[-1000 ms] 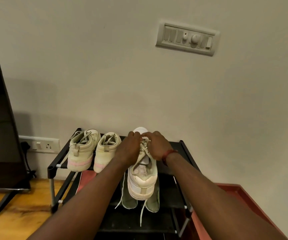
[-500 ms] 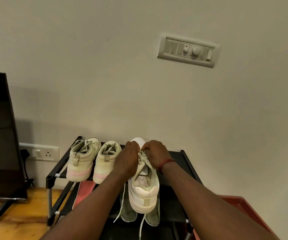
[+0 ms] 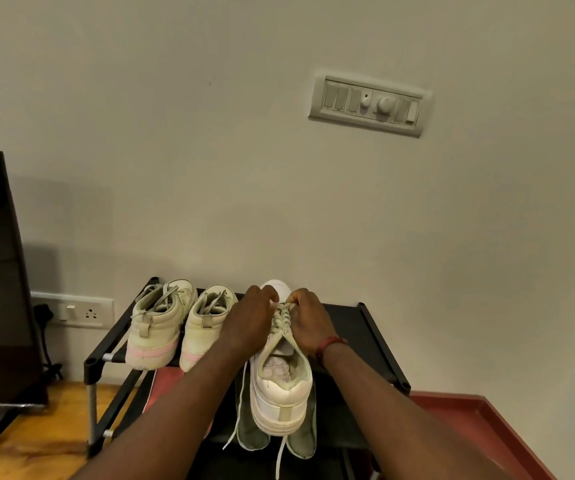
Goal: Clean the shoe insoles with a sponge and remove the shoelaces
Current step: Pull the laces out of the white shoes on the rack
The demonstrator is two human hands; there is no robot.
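Both the left hand (image 3: 249,323) and right hand (image 3: 310,322) pinch the pale woven shoelace (image 3: 282,320) on a chunky white sneaker (image 3: 281,393); unlacing underway; next, likely, draw it through eyelets.

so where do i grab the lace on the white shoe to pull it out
Pinch one crossing of the lace from above: the white shoe sits sole-down, heel toward you, so the crossings face up. Its ends hang loose past the heel, so it should slide free.

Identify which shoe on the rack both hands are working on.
The rightmost shoe; the left hand and right hand pinch its laces. The pink-striped pair stands beside it.
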